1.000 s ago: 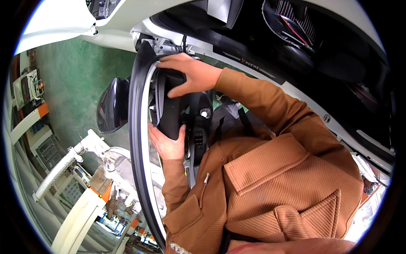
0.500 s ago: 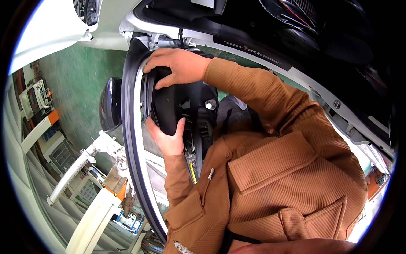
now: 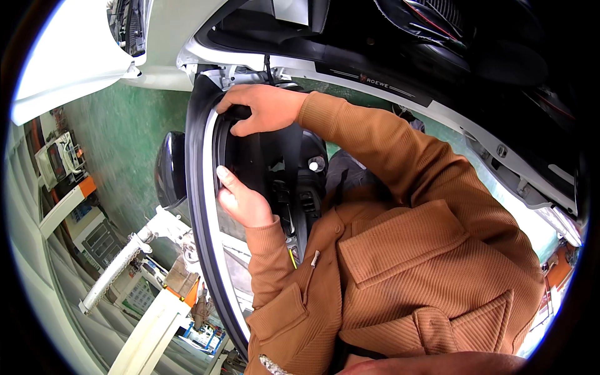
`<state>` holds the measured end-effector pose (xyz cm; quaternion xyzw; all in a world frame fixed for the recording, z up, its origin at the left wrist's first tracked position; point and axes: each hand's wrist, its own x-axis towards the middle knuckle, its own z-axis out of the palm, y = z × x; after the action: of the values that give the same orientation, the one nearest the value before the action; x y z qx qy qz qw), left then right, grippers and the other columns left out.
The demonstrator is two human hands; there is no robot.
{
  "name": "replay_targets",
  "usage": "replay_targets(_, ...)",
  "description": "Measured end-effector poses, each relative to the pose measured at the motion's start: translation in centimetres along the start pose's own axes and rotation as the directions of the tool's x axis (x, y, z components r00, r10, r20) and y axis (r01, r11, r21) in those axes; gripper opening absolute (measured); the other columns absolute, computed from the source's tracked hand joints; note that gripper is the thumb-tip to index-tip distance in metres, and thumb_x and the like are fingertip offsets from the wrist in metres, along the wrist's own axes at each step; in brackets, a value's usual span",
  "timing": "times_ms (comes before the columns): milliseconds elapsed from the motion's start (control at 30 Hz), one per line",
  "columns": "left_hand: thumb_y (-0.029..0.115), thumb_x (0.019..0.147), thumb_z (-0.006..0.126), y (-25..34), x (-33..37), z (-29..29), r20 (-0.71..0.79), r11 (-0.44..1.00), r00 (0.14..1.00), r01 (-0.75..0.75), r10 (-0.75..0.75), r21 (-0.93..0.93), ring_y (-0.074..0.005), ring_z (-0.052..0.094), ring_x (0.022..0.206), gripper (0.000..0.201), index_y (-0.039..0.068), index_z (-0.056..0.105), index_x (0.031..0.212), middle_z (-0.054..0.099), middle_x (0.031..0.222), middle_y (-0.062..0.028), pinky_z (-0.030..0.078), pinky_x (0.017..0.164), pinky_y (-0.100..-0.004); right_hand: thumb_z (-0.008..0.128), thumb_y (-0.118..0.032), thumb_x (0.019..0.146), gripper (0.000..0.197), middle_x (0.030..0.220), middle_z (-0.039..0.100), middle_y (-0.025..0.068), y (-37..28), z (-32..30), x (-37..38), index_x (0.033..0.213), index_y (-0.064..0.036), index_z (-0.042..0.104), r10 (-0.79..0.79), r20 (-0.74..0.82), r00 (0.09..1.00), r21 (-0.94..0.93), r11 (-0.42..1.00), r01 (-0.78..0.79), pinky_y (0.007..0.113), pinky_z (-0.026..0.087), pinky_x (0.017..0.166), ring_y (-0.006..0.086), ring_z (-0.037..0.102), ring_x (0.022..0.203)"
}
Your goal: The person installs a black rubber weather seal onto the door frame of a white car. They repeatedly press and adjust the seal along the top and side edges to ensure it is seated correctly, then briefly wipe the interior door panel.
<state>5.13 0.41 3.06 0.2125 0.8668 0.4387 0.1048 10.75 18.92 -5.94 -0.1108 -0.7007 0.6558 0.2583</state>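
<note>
An open car door stands before me, with a black inner trim panel (image 3: 244,150) and a pale window frame (image 3: 215,240) edged by a black rubber seal. My right hand (image 3: 265,109) curls over the panel's upper front corner, fingertips at the frame and thumb on the panel's inner side. Lower along the same edge is my left hand (image 3: 247,206). One of its digits points up against the edge; its other fingers are curled or hidden. Switches (image 3: 307,203) on the armrest and a small round white part (image 3: 317,164) show on the door's inside.
A black side mirror (image 3: 170,169) sits beyond the door. The car's sill (image 3: 425,97) and dark interior lie at the upper right. White lift arms (image 3: 147,328), one with orange ends, stand at the lower left over a green floor (image 3: 119,131).
My left hand has taken its thumb off the panel's inner face and moved toward the window-side edge. My right hand keeps its place on the corner. The view has shifted slightly.
</note>
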Motion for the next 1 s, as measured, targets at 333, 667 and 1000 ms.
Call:
replay_targets(333,0.034,0.111,0.06,1.2,0.9,0.7,-0.003,0.997,1.0,-0.012,0.012,-0.08,-0.0147,0.058,0.08,0.045,-0.01,0.069,0.107,0.071,0.094,-0.0099,0.05,0.077,-0.0324,0.073,-0.029,0.097,0.029,0.115,0.071,0.011,0.1,1.1,1.4,0.113,-0.0049,0.076,0.155,-0.092,0.984,0.18,0.974,-0.136,0.037,0.049,0.106,0.0264,0.066,0.115)
replay_targets(667,0.032,0.11,0.061,0.3,1.8,0.6,0.062,0.973,0.977,0.209,-0.203,-0.097,-0.0168,0.059,0.086,0.044,-0.01,0.069,0.113,0.071,0.101,-0.0115,0.051,0.084,-0.0343,0.073,-0.031,0.089,0.034,0.103,0.077,0.0123,-0.6,2.1,2.1,0.109,-0.004,0.078,0.313,-0.213,0.926,0.111,0.949,-0.295,0.034,0.053,0.096,0.0213,0.07,0.104)
replay_targets(1000,0.038,0.107,0.065,0.7,1.9,1.5,-0.019,0.982,0.985,0.171,-0.173,-0.081,-0.0218,0.066,0.098,0.055,-0.014,0.067,0.125,0.073,0.118,-0.0189,0.053,0.094,-0.036,0.074,-0.041,0.088,0.048,0.113,0.075,0.0165,-0.1,2.8,2.9,0.116,-0.0021,0.075,0.406,-0.156,0.9,0.173,0.909,-0.38,0.037,0.053,0.099,0.0281,0.07,0.108)
